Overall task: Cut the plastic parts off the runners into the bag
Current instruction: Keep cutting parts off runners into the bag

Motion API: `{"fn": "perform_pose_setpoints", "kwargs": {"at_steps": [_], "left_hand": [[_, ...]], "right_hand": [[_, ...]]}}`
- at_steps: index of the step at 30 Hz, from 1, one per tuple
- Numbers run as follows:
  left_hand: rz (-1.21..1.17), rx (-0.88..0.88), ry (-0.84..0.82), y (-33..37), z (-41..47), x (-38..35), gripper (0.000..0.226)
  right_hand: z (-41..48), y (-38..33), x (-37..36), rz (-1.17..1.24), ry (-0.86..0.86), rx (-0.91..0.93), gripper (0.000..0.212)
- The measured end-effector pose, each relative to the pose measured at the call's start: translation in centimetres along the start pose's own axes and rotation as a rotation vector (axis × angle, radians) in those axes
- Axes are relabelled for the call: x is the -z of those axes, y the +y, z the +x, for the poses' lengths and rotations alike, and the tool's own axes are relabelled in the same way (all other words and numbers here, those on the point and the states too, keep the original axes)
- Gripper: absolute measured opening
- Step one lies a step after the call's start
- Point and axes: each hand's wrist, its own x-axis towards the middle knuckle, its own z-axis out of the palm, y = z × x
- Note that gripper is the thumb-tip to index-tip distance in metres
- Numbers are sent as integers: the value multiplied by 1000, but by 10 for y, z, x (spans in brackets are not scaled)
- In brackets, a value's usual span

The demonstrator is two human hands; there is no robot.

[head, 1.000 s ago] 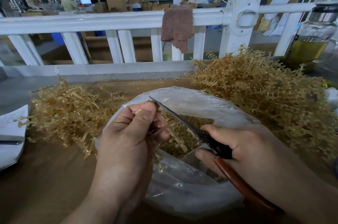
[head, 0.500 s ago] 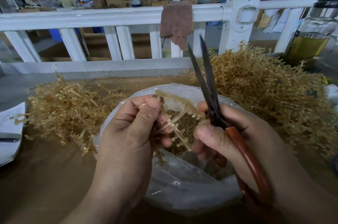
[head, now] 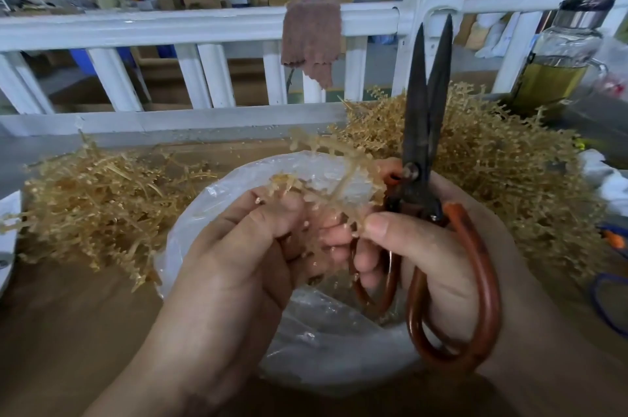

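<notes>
Holding the scissors [head: 421, 103] blades-up and slightly parted while the right hand [head: 431, 253], curled through the red loops, also pinches the runner [head: 334, 185] at the thumb tip risks nicking the left hand [head: 238, 246], which grips the sprig's other end close by, or flicking cut pieces past the bag [head: 204, 216]. Runner is a thin, pale tan branched sprig with knobbly side stubs, held just above the clear bag's mouth on the table [head: 68, 331]. Blur appears to hide how much is uncut.

Brown table [head: 68, 331] bears bag [head: 326, 348], two runner heaps [head: 102, 205]
</notes>
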Motion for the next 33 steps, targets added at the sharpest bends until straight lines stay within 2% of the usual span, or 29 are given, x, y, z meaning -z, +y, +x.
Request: {"fn": "perform_pose_setpoints", "kwargs": {"at_steps": [2, 7, 12, 15, 19, 22, 24, 26, 29, 33], "left_hand": [[32, 68, -23, 0, -1, 4, 64], [163, 69, -3, -4, -5, 6, 16], [165, -28, 33, -4, -4, 2, 16], [161, -94, 89, -2, -3, 1, 18], [133, -190, 197, 6, -1, 2, 26], [51, -230, 269, 14, 3, 12, 10], [24, -227, 278, 16, 4, 19, 6], [9, -212, 285, 16, 6, 24, 4], [-29, -221, 307, 15, 8, 28, 21], [-4, -278, 304, 18, 8, 31, 18]], "right_hand": [[3, -2, 4, 66, 1, -13, 33], [8, -2, 8, 125, 27, -5, 32], [8, -3, 10, 95, 53, 9, 33], [5, -8, 7, -50, 59, 14, 32], [0, -19, 4, -430, 47, 22, 33], [-2, -24, 2, -609, 0, 31, 39], [-3, -24, 0, -724, -57, 21, 37], [-2, -22, 1, -863, -115, -4, 44], [-1, -22, 5, -1034, -168, -66, 61], [1, -29, 5, -1151, -236, -128, 56]]}}
